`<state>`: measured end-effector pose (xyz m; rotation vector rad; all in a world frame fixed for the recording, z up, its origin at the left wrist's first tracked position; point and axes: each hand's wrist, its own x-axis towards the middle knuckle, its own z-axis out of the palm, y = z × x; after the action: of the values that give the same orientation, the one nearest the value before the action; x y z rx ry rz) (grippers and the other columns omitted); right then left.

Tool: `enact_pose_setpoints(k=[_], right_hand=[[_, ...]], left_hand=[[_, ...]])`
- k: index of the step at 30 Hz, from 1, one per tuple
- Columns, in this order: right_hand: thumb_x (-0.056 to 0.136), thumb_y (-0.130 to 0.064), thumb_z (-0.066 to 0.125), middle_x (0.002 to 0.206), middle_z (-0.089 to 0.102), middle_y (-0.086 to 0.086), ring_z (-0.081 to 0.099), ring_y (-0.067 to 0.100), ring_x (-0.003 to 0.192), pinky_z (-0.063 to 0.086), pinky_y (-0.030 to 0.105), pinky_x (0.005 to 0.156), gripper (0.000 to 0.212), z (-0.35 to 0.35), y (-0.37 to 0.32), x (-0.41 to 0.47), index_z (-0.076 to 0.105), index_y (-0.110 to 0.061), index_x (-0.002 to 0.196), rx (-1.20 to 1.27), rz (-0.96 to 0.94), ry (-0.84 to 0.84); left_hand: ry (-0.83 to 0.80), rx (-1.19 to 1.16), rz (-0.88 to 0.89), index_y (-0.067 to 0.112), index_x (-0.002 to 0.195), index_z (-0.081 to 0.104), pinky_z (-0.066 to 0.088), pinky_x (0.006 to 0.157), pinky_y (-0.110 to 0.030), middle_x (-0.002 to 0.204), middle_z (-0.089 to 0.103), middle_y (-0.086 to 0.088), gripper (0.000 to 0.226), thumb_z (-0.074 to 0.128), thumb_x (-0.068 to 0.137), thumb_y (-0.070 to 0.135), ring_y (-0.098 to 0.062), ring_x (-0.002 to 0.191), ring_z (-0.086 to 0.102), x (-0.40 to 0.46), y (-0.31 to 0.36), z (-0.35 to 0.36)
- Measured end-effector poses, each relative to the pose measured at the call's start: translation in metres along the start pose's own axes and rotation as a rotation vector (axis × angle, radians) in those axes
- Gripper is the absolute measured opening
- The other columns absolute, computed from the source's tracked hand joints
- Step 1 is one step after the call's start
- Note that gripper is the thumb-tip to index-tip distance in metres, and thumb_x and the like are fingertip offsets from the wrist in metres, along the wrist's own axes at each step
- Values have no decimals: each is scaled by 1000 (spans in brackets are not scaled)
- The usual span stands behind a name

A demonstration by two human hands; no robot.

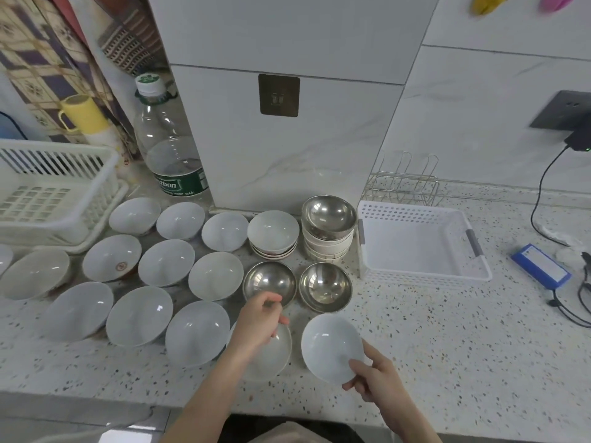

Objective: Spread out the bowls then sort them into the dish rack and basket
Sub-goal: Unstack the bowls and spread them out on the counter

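From the head view, a speckled stone worktop (447, 346) meets a white marble-tiled wall. White bowls (166, 262) lie spread across its left half, near a white dish rack (57, 187); a white basket (419, 244) sits right. The right hand (372, 377) pinches a white bowl (331, 345); the left hand (259, 318), grip curled, touches a steel bowl (268, 282)

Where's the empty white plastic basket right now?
The white perforated plastic basket sits right of centre in the head view, beside the stack of bowls topped by a steel bowl.
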<state>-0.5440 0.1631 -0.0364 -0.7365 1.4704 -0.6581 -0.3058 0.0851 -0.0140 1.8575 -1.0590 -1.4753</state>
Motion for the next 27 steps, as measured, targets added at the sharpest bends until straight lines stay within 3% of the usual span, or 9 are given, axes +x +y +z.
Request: enact_pose_setpoints(k=[7,12,22,27], right_hand=[[92,-4,53,55,58,16,53,19,53,29,20,42,44,11,7,0,57,-37,121,-27,-8,52],[94,-7,53,59,62,18,49,13,47,28,20,42,43,19,9,-2,54,-39,122,-38,-26,52],[97,-33,52,73,74,14,44,10,46,29,21,42,31,29,16,-4,47,-54,120,-66,52,112],[99,-41,46,77,75,9,46,9,45,28,20,41,28,31,13,-7,46,-51,125,-117,81,112]], left_hand=[[-16,-102,3,27,104,60,32,40,-21,69,73,1,23,49,93,12,-9,44,46,-3,-5,-15],[-24,-122,-3,24,107,60,31,38,-21,65,71,1,24,48,93,9,-8,41,45,-1,-7,-21],[-39,-100,-45,18,114,59,29,37,-20,74,70,-7,27,46,93,7,-8,38,42,3,-10,-23],[-63,-90,-46,17,116,59,28,36,-20,73,69,-6,29,46,92,7,-8,39,42,6,-11,-22]])
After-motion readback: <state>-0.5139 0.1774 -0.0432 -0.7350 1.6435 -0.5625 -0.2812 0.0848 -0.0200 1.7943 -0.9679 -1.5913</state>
